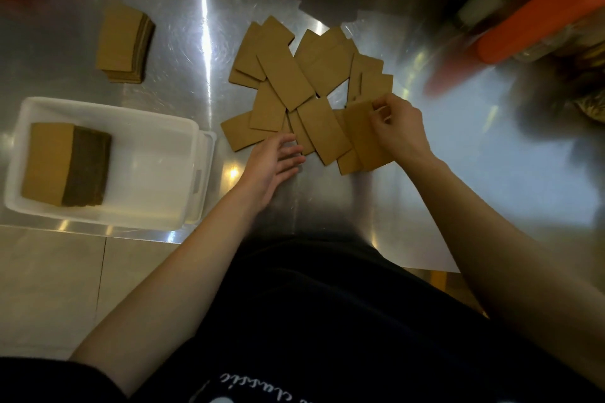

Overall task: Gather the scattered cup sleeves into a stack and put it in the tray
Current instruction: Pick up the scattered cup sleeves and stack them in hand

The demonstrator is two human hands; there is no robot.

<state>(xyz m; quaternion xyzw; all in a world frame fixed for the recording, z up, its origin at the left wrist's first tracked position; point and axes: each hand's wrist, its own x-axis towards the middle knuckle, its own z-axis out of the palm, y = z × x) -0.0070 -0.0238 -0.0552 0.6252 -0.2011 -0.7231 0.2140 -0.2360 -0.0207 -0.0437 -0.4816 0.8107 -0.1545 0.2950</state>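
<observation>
We see our right grip (pixel 401 127), a bare hand, with thumb and fingers pinching the far corner of one brown cup sleeve (pixel 363 137); that sleeve lies on the right side of the scattered sleeves (pixel 288 75), overlapping its neighbours. Our left grip (pixel 275 163) holds nothing; its fingers are straight and loosely spread, their tips at the near edge of the same heap, though we cannot tell whether they press on the card. The heap is spread flat across the middle of the steel counter (pixel 183 82), the pieces crossing each other at many angles. To the left stands a white tray (pixel 108 106), close to the counter's near edge; inside it, against its left wall, sits a neat stack of sleeves (pixel 49 163). A second stack (pixel 122 42) rests on the counter beyond the tray, well apart from the heap. At the far right there is a blurred orange shape (pixel 537 16) that we cannot make out; below the counter we see our dark garment (pixel 327 321) with white lettering, and pale floor tiles (pixel 49 271) at the lower left.
</observation>
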